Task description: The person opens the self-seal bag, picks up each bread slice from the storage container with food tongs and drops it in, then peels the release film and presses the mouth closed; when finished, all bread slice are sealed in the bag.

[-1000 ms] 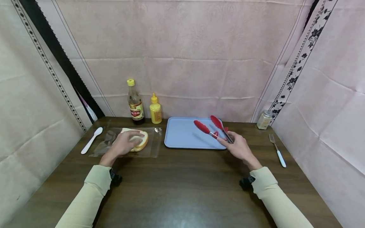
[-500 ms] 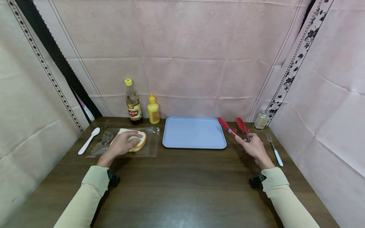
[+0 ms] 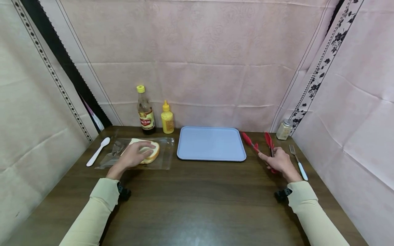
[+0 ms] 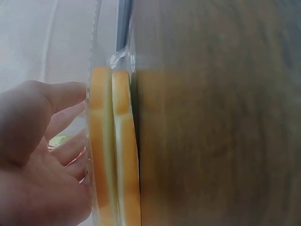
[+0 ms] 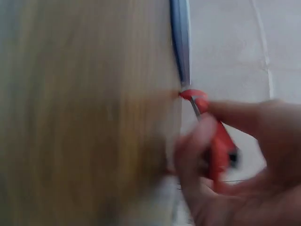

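On the left, two stacked slices of bread (image 3: pixel 155 153) lie in a clear plastic bag (image 3: pixel 166 155); the left wrist view shows both slices (image 4: pixel 101 136) edge-on. My left hand (image 3: pixel 133 155) rests over the bread with relaxed fingers, its fingertips right at the bag's upper face. To the right of the blue tray, my right hand (image 3: pixel 280 161) grips red-tipped metal tongs (image 3: pixel 269 141), whose spread tips point toward the back wall. In the blurred right wrist view, fingers and thumb wrap round the tongs' red part (image 5: pixel 218 155).
A blue tray (image 3: pixel 211 143) lies at the back centre. Behind the bread stand a sauce bottle (image 3: pixel 146 114) and a yellow squeeze bottle (image 3: pixel 167 119). A white spoon (image 3: pixel 98 152) lies far left; a fork (image 3: pixel 298 163) and a shaker jar (image 3: pixel 284 130) are at the right.
My right hand has carried the tongs from over the tray rightward and down to the table beside it. My left hand has stayed on the bread.
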A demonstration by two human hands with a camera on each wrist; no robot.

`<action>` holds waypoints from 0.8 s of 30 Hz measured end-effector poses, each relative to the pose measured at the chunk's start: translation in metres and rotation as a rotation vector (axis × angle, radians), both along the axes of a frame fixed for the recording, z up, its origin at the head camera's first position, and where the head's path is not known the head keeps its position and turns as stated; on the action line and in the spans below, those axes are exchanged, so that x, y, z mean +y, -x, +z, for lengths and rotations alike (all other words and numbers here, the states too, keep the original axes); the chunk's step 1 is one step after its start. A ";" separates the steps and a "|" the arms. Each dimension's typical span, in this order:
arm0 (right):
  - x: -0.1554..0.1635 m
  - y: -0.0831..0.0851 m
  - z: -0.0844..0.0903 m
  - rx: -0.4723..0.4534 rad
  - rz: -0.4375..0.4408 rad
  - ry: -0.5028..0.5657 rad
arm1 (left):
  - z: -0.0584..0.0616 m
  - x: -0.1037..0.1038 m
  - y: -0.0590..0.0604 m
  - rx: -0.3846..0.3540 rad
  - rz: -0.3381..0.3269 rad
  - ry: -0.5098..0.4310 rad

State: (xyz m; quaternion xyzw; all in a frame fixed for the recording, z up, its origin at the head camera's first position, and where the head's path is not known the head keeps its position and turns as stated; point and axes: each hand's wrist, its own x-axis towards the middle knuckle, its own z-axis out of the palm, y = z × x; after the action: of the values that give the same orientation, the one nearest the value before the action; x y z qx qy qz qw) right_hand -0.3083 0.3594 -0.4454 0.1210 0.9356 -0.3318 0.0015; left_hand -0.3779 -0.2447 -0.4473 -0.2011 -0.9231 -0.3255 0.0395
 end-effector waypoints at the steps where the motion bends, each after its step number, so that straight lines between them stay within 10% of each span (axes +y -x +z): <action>1: 0.001 0.000 0.001 -0.019 0.012 -0.075 | -0.001 -0.001 0.001 0.000 -0.003 0.001; 5: 0.002 0.000 0.004 -0.086 0.075 -0.284 | -0.001 -0.002 0.004 -0.008 -0.022 0.003; 24: -0.003 0.008 0.026 -0.140 0.168 -0.429 | 0.018 0.003 0.010 -0.115 -0.041 0.076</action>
State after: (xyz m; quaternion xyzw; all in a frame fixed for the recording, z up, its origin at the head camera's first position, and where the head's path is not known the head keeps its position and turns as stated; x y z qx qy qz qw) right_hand -0.3164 0.3564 -0.4194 0.0629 0.9890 -0.1148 0.0681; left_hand -0.3877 -0.2415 -0.4295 -0.2021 -0.9312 -0.3020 -0.0278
